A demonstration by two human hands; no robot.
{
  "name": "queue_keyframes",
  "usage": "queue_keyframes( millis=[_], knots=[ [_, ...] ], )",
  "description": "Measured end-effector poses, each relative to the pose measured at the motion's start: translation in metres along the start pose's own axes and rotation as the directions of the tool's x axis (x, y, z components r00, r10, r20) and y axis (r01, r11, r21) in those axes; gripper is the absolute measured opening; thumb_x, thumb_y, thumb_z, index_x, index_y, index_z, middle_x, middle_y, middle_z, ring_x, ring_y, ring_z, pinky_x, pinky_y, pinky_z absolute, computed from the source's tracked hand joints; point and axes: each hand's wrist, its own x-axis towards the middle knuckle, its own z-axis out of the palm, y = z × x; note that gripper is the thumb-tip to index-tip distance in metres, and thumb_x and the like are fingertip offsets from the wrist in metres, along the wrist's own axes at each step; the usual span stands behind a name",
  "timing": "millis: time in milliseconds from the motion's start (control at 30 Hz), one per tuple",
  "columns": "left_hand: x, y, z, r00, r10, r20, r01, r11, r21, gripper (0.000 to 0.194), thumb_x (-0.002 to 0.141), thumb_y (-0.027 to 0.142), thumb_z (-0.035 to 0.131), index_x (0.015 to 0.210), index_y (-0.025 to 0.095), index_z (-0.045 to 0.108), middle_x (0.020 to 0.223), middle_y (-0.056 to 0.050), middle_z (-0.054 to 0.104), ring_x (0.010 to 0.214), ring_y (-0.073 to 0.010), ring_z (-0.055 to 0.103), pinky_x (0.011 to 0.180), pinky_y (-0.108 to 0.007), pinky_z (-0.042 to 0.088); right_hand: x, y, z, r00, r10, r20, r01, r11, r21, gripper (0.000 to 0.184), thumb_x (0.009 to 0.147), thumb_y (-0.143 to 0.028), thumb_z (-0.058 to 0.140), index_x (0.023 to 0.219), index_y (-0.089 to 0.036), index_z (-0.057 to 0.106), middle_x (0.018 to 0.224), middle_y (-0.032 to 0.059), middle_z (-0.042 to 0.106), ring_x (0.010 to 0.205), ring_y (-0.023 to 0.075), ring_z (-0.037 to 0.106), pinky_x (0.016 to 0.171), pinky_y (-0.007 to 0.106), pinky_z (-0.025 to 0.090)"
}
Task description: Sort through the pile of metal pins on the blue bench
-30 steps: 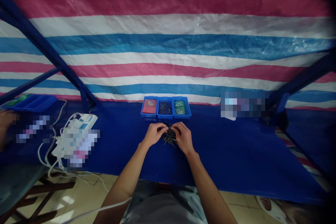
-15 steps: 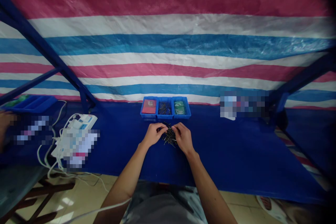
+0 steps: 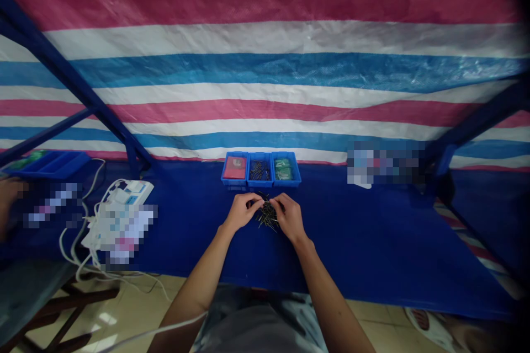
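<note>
A pile of thin, dark, screw-like metal pieces (image 3: 269, 217) lies on the blue table in front of me. My left hand (image 3: 240, 213) is at its left edge, thumb and forefinger pinched together. From the right, my right hand (image 3: 289, 215) bends over the pile with its fingers pinched too. The fingertips of both hands are close together at the top of the pile. Whatever they grip is too small to make out. Just behind stand three joined blue bins: one with a red item (image 3: 236, 167), one with similar dark pieces (image 3: 260, 170), one with green-and-white items (image 3: 284, 169).
A white power strip (image 3: 138, 192) with tangled white cables lies to the left, beside a blurred-out patch. Farther left are a blue divided tray (image 3: 58, 164) and another person's hand (image 3: 10, 193). Blue frame posts slope down on both sides. A striped sheet (image 3: 265, 80) hangs behind the table.
Both hands stay over the pile in nearly the same place. The right fingertips shift very slightly; the bins and pile look the same.
</note>
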Motion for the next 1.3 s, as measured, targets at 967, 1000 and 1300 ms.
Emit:
queue_keyframes(
  millis=[967, 1000, 1300],
  knots=[
    [0.0003, -0.0007, 0.0001, 1.000, -0.027, -0.014, 0.026, 0.999, -0.027, 0.026, 0.092, 0.035, 0.060, 0.085, 0.015, 0.074, 0.077, -0.004, 0.074, 0.062, -0.0127, 0.060, 0.061, -0.023, 0.043, 0.0011, 0.0011, 0.0026, 0.999, 0.001, -0.037, 0.003, 0.994, 0.106, 0.014, 0.092, -0.018, 0.052, 0.086, -0.021, 0.065, 0.092, 0.0044, 0.066, 0.081, 0.0178, 0.062, 0.074, 0.029, 0.049],
    [0.0003, -0.0006, -0.0001, 0.999, -0.030, -0.014, 0.030, 0.999, -0.027, 0.026, 0.092, 0.036, 0.060, 0.085, 0.015, 0.074, 0.077, -0.004, 0.074, 0.062, -0.0128, 0.060, 0.061, -0.023, 0.043, 0.0010, 0.0014, 0.0028, 0.999, 0.002, -0.036, 0.002, 0.994, 0.109, 0.014, 0.092, -0.019, 0.052, 0.086, -0.021, 0.065, 0.092, 0.0046, 0.066, 0.081, 0.0180, 0.062, 0.074, 0.030, 0.049],
    [0.0004, 0.0011, -0.0010, 0.999, -0.034, -0.042, 0.032, 0.998, -0.047, 0.027, 0.093, 0.036, 0.060, 0.082, 0.015, 0.073, 0.077, -0.004, 0.074, 0.063, -0.0134, 0.061, 0.063, -0.023, 0.045, 0.0018, 0.0036, 0.0009, 0.998, 0.016, -0.059, -0.011, 0.996, 0.087, 0.013, 0.093, -0.023, 0.055, 0.089, -0.022, 0.067, 0.091, 0.0047, 0.067, 0.080, 0.0189, 0.063, 0.075, 0.031, 0.049]
  ],
)
